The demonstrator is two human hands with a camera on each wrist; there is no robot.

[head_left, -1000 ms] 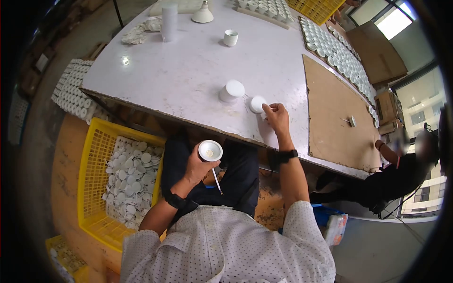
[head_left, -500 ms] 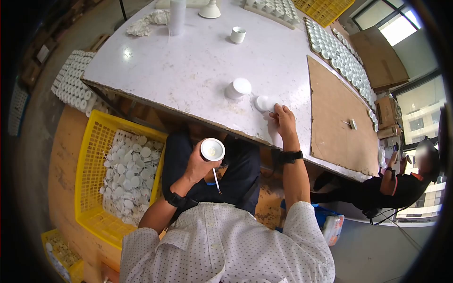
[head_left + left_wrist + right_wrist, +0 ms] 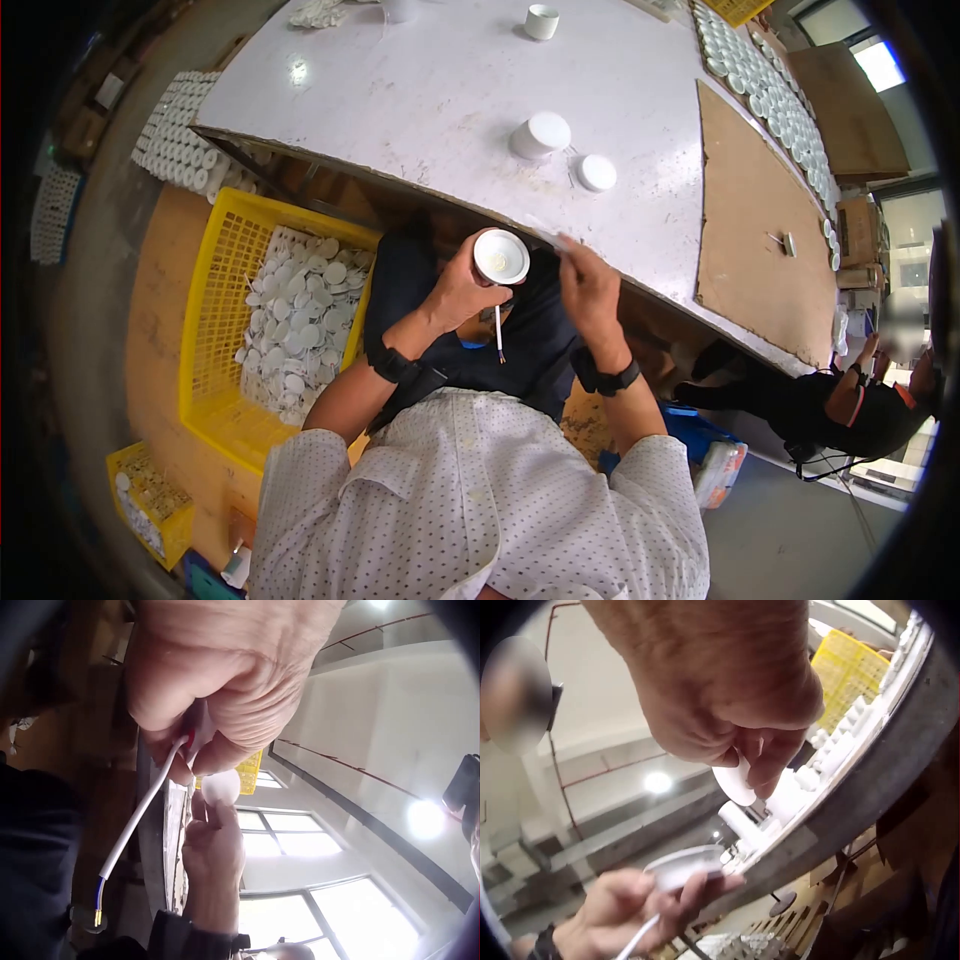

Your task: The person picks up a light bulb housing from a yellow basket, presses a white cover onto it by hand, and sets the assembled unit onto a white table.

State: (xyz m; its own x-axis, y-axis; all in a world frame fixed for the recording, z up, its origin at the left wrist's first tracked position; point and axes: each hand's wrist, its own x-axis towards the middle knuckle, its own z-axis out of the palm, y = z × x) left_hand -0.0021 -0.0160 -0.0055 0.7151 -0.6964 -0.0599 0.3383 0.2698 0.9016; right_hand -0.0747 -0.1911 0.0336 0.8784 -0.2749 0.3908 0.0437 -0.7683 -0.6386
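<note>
My left hand [image 3: 462, 298] grips a round white downlight [image 3: 501, 256] by its side, its hollow face turned up. Yellowish spots show inside its rim. From under it hangs a white cable [image 3: 139, 814] with bare wire tips. My right hand [image 3: 590, 290], slightly blurred, is just right of the downlight, beyond the table's front edge. Between its thumb and fingers it pinches a thin white disc [image 3: 735, 784], seen also in the left wrist view above the fingers. The disc and the downlight are apart in the right wrist view.
On the white table [image 3: 420, 90] stand a white cylindrical lamp [image 3: 542, 135], a smaller round white piece [image 3: 597, 173] and a white cup [image 3: 541, 22]. A yellow crate [image 3: 225, 290] of white discs sits at left. Cardboard [image 3: 765, 220] lies at right, near another person [image 3: 840, 400].
My right hand has lifted the thin disc off the small round piece and brought it back over the table edge, close to the downlight. The head view has shifted.
</note>
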